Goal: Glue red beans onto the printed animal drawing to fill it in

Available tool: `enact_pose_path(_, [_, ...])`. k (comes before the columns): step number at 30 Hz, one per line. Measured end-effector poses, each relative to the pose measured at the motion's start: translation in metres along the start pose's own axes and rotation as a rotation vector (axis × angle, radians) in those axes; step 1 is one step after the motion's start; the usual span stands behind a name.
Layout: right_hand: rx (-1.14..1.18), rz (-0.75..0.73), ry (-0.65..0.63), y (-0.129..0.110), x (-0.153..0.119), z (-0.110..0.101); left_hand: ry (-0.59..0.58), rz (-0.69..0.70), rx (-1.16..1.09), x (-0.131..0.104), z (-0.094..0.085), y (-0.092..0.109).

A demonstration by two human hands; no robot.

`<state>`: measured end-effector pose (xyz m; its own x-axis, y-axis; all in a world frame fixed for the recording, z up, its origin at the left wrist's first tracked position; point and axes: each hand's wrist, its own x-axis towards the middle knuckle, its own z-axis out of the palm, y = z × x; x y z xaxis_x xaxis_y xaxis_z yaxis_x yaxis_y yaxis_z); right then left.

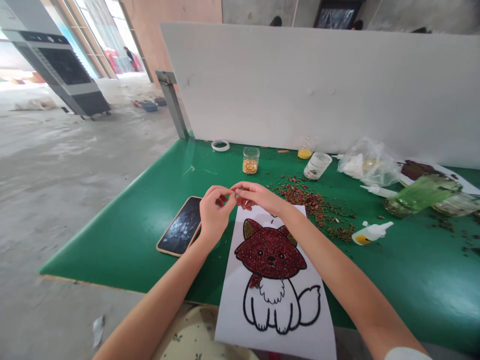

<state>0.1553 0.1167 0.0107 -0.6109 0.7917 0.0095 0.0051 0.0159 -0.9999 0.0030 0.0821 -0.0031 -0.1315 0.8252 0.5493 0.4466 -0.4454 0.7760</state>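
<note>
My left hand (215, 212) and my right hand (260, 196) meet fingertip to fingertip above the top edge of a paper sheet. Both are closed in a pinch; whatever is between the fingers is too small to make out. On the white sheet (230, 315) is a fox drawing (270, 250), its head filled with dark red grains and its ear with greenish ones. A small red patch lies at the neck, while body and tail are bare outline. Beside my left wrist lies a phone (180, 227). Loose red and green beans (311, 202) are scattered beyond my right forearm.
A white glue bottle (371, 233) lies on the green table (123, 240) at right, near a green plastic bag (422, 196). Farther back are a corn cup (250, 161), a tipped clear cup (317, 166), a tape roll (220, 145) and a clear bag (369, 162). A white board (318, 85) stands behind.
</note>
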Motion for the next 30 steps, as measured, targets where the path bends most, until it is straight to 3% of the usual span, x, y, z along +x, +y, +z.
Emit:
enact_pose_path(15, [-0.125,0.051,-0.066,-0.004,-0.002,-0.015,-0.032,0.018,-0.026,-0.001,0.000,0.005])
enact_pose_path(18, [-0.222,0.072,-0.024,-0.006,-0.004,-0.031,-0.052,0.010,-0.031,-0.001,0.000,0.005])
enact_pose_path(20, [-0.359,0.109,0.126,-0.007,-0.010,-0.054,-0.080,-0.009,-0.047,-0.001,0.000,0.005])
enact_pose_path(24, [-0.720,0.291,0.743,-0.006,-0.038,-0.119,-0.098,-0.018,-0.165,-0.002,-0.001,0.004])
enact_pose_path(27, [-0.835,0.372,0.942,0.003,-0.062,-0.157,-0.113,-0.027,-0.265,-0.005,-0.002,0.002])
enact_pose_path(30, [-0.935,0.476,1.021,0.015,-0.075,-0.171,-0.141,-0.046,-0.268,-0.006,-0.001,0.001])
